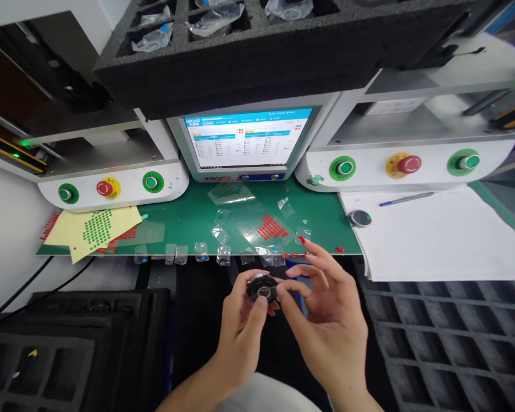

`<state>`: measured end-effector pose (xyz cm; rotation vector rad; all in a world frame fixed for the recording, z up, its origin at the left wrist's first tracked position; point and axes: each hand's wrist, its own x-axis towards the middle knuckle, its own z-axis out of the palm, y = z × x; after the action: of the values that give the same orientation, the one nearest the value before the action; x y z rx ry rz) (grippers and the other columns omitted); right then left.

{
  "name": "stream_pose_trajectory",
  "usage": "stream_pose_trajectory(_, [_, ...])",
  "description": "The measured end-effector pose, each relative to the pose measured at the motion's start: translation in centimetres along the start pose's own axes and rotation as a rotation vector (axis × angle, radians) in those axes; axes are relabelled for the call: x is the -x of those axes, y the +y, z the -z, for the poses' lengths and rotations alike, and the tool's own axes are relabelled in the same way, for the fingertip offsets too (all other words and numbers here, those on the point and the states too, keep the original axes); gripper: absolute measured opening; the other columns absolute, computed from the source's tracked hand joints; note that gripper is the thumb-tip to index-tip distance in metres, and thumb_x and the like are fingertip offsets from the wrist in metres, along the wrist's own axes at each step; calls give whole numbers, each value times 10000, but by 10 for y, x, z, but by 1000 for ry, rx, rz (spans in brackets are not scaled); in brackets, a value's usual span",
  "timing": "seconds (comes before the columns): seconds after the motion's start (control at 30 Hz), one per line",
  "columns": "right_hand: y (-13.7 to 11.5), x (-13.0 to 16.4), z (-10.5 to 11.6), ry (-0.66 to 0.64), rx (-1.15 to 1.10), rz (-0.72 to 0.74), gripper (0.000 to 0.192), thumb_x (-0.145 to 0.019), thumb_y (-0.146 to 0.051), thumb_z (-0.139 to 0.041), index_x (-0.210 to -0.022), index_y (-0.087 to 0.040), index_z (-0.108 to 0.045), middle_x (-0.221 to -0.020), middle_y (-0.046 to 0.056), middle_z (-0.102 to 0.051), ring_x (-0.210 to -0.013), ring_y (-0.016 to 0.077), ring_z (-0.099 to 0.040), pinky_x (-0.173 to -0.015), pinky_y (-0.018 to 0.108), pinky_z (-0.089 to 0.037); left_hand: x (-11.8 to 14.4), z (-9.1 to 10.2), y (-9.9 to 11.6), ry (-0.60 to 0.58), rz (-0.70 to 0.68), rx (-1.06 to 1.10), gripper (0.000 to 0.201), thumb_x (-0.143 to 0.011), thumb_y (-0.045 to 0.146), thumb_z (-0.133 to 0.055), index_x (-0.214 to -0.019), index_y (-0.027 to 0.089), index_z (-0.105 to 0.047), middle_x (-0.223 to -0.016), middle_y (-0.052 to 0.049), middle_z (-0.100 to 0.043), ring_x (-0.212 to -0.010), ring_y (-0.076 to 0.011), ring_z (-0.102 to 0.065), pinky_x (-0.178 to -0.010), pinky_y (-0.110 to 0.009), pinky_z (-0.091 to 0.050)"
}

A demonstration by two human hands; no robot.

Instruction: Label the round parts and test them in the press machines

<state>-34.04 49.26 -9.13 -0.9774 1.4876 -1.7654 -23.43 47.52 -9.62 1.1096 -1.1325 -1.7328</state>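
Assessor: Where is the item under handling?

Inspector: The round black part is held in front of the body, just off the near edge of the green mat. A lighter ring shows on its face.

Assessor: State of the hands?

Inspector: The left hand is clasped around the part, thumb pressed to its face. The right hand has thumb and forefinger closed on its right edge, the remaining fingers raised and spread. Whether anything thin sits between those two fingertips cannot be made out.

Assessor: Items on the mat?

Inspector: A clear sheet with red stickers lies beyond the hands. Small clear pouches are strung along the near edge. At the left lies a yellow sheet bearing green dots.

Assessor: And to the right?

Inspector: White papers carry a pen and, at their left edge, a dark round piece. Below them is a compartmented foam tray.

Assessor: Behind the mat?

Inspector: A lit monitor, with a foam block above it holding bagged pieces in its compartments
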Motion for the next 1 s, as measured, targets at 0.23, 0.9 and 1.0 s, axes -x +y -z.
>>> stream_pose_trajectory(0.23, [5,1,1,20,31,0,436,-788,-97,-660,-1162,-276,-523,-1368,102,-446,-932,115,-588,-709,217,-598,-3,-2,0,28,40,-64,295,-930,429,-535,-1054,180,-633,-959,-58,-696,-749,-127,-622,-674,-220,-517])
stream_pose_trajectory(0.9, [65,32,128,431,330,248,282,-832,-60,-599,-1052,-222,-530,-1067,81,-581,-861,144,-638,-629,245,-565,-14,-55,-55,-352,419,-160,448,-791,584,-636,-847,182,-447,-795,-39,-685,-696,-179,-706,-641,-273,-584])
stream_pose_trajectory(1.0, [103,37,186,557,610,251,187,-833,-105,-596,-979,-198,-522,-1045,85,-585,-784,129,-621,-564,230,-539,-25,-86,-92,-479,551,-257,504,-702,626,-649,-795,188,-418,-701,-32,-656,-544,-190,-679,-499,-266,-544])
